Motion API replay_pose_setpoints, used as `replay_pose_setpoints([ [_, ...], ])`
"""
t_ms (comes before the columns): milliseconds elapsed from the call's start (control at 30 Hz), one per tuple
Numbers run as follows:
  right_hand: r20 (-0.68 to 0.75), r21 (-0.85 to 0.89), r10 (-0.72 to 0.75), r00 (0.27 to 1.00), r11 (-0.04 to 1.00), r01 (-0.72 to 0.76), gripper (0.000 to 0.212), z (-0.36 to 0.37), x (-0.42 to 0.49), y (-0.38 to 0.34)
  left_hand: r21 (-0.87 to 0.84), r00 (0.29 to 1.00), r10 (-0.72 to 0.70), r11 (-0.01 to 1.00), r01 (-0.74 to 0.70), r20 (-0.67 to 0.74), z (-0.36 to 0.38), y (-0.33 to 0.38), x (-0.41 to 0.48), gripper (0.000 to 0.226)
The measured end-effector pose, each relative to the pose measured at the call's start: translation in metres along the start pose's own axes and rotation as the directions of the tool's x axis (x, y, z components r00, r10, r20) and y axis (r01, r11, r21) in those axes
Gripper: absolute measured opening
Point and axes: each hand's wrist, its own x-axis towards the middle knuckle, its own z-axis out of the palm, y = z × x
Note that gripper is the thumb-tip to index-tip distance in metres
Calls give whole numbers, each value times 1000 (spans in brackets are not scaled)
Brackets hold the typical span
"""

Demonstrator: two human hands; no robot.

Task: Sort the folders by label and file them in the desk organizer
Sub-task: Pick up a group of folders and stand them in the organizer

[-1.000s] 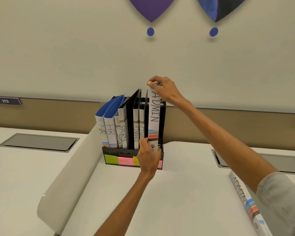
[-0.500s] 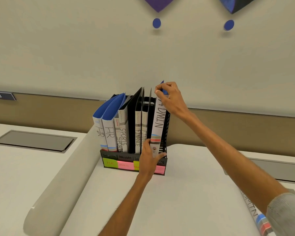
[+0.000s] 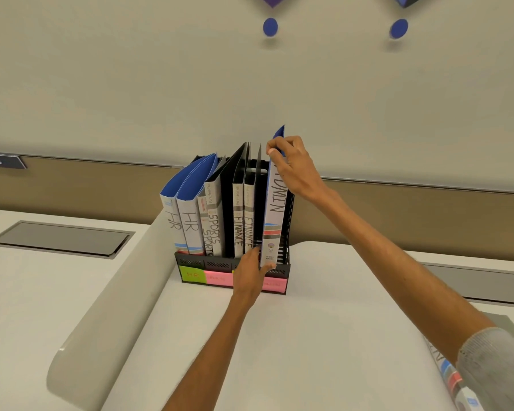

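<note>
A black mesh desk organizer (image 3: 190, 259) stands at the back of the white desk, with yellow and pink labels along its front. In it stand two HR folders (image 3: 187, 221), SPORTS folders (image 3: 214, 229) and two FINANCE folders (image 3: 238, 223). An ADMIN folder (image 3: 275, 221) stands tilted in the rightmost slot, its lower end over the organizer's front rim. My right hand (image 3: 294, 167) pinches its top corner. My left hand (image 3: 250, 272) holds its lower end at the front of the organizer, thumb and fingers around the spine.
A second ADMIN folder (image 3: 451, 381) lies at the desk's lower right edge, partly under my right sleeve. A curved white divider (image 3: 107, 295) runs along the desk's left side. Grey cable hatches (image 3: 60, 238) are set into the desks on both sides. The wall is directly behind the organizer.
The ADMIN folder has sunk lower into the rightmost slot, and my right hand came down with its top. My left hand stays at the folder's lower end. The view shifted slightly.
</note>
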Motion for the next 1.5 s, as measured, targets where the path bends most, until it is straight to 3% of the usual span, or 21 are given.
replay_pose_setpoints([
  [500,-41,-12,-28,999,1000,28,20,1,-9,-2,205,991,-45,976,71,-128,20,8,10,36],
  [733,-81,-48,-27,996,999,23,20,-1,-15,-1,441,998,-57,896,60,-19,27,10,5,55],
  [967,-134,-15,-13,991,1000,12,19,-8,-18,8,185,994,-69,979,84,-86,20,10,5,62],
  [1167,-137,-12,-27,990,1000,25,19,2,-16,4,184,990,-70,979,92,-120,22,9,6,45],
  [1500,-116,-22,-46,992,999,44,20,0,-28,7,302,988,-100,944,131,-116,30,13,8,49],
])
